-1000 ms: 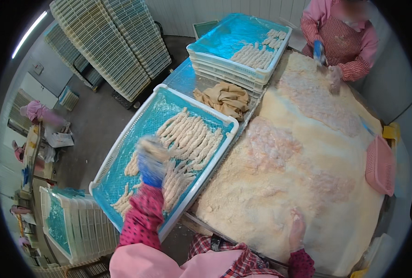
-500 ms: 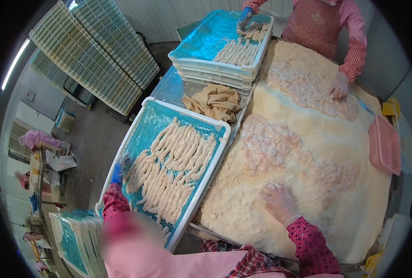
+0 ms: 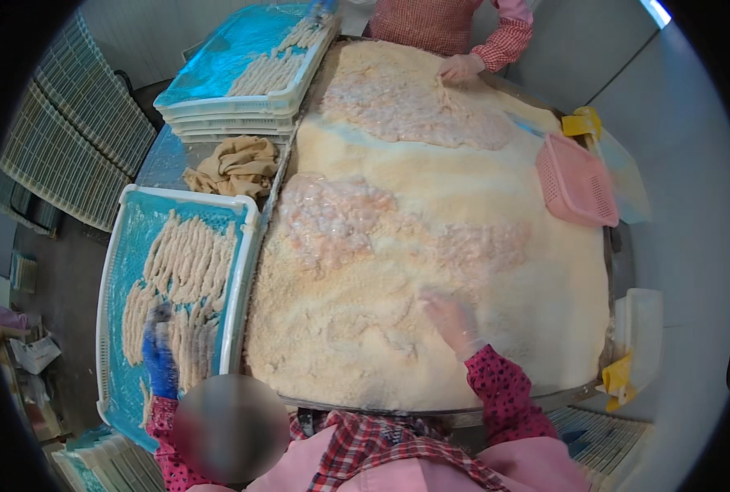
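while coated strips (image 3: 188, 338) lie just right of the left hand (image 3: 159, 348), its grip (blurred) can't be told.

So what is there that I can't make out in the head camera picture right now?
All in the head view:
- Left hand: fingers blurred over the coated strips; any grip is unclear.
- Right hand: blurred fingertips; contact with the pale crumbs is uncertain.
- Co-worker's blue-gloved hand: cut off by the top edge.
- Lower trays: contents hidden by the top tray.
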`<state>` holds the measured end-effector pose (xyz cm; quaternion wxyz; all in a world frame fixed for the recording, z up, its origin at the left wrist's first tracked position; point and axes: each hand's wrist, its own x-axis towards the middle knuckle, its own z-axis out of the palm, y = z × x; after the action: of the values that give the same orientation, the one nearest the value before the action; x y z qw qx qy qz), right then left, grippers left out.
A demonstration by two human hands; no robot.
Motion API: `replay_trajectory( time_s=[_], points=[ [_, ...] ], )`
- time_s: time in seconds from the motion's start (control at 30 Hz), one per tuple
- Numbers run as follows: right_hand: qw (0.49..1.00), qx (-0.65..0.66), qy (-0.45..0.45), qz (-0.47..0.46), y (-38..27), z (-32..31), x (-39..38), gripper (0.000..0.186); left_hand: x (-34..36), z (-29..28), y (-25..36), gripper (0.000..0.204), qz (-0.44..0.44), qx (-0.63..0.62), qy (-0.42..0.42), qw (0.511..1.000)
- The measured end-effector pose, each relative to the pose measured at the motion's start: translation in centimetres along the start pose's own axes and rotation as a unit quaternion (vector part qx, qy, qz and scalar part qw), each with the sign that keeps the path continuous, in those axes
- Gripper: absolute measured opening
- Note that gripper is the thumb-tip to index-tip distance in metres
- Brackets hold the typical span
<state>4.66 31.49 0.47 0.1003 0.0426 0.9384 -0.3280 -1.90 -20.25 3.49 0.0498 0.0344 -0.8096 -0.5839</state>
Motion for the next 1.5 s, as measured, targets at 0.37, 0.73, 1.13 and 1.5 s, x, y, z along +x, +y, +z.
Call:
replay_trajectory(
  time_s=[0.37,0.73,1.13,1.5],
  points=[
    [0.971,0.027,0.236,-0.035,0.3,1.9,-2.1,0.028,-3.9,27.0,0.2,0.035,0.249,0.276,-0.307,0.876],
    [0.982,-0.096,0.107,-0.124,-1.5,2.9,-2.3,0.034,-2.8,25.1,1.4,0.035,0.309,0.364,-0.265,0.838],
    [0.914,0.387,0.088,0.085,-2.9,4.3,-2.8,0.028,-8.3,29.3,1.7,0.025,-0.367,-0.636,-0.201,0.648],
    [0.944,0.061,0.207,-0.248,-11.1,3.1,-2.4,0.042,-9.7,30.6,2.7,0.051,-0.321,-0.713,-0.306,0.544]
  ],
)
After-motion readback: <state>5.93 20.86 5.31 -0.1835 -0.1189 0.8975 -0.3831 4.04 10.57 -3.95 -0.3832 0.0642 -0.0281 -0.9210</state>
